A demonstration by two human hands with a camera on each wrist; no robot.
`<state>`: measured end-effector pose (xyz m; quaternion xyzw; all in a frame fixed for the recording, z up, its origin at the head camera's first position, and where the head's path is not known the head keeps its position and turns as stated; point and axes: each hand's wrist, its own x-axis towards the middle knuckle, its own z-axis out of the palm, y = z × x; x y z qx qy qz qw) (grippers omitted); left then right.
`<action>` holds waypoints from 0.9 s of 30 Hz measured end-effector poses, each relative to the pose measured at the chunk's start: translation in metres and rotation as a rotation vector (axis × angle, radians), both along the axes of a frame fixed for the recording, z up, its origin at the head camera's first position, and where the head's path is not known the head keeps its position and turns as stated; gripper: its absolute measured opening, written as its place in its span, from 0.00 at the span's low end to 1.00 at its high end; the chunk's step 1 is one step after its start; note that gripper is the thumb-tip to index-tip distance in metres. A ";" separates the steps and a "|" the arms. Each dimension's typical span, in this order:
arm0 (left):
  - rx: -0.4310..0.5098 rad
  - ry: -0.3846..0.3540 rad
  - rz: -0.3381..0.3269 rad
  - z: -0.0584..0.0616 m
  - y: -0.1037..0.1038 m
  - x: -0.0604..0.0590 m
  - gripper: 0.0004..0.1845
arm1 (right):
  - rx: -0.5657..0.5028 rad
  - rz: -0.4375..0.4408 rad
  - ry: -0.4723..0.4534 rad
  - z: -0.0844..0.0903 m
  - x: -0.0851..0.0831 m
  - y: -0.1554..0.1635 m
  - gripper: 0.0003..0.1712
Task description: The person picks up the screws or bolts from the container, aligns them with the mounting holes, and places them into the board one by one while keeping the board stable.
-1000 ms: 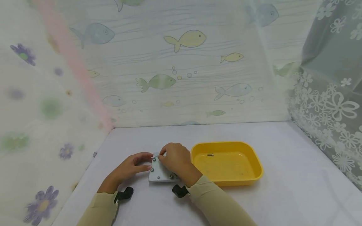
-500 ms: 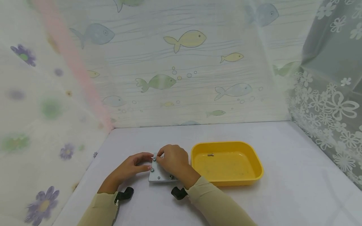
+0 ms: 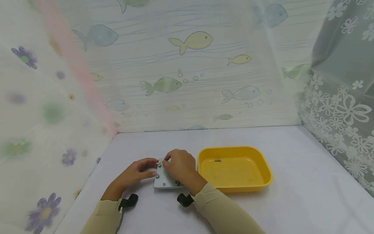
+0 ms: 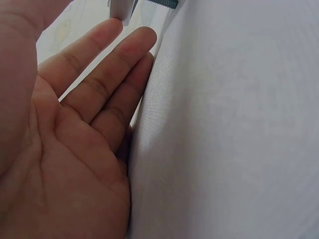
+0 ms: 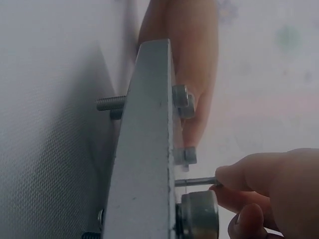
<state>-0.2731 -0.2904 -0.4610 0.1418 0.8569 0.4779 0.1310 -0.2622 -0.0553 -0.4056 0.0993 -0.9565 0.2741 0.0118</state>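
Note:
A thick grey metal plate [image 3: 167,178] sits on the white table, with several socket-head screws [image 3: 157,176] standing in its top. My left hand [image 3: 136,172] lies at the plate's left side, its thumb and index finger touching the edge. In the left wrist view the fingers [image 4: 112,67] of that hand are fairly straight. My right hand [image 3: 181,166] reaches over the plate's far part. Its thumb and index finger pinch a thin screw [image 5: 197,181] by the end, its shank meeting the plate's top face. Screw ends [image 5: 110,103] stick out under the plate.
Right of the plate stands a shallow yellow tray [image 3: 267,177] with one small screw [image 3: 217,160] inside. Black wrist-camera mounts [image 3: 128,201] hang at both sleeves. Printed curtains [image 3: 190,71] close off the back and sides of the table.
My right hand has shifted very slightly over the plate, its fingertips remaining around the same spot. The left hand, plate and tray stay where they were.

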 end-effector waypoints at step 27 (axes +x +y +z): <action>0.003 -0.019 0.002 0.000 0.000 0.000 0.30 | -0.039 0.025 -0.037 0.000 -0.007 0.010 0.10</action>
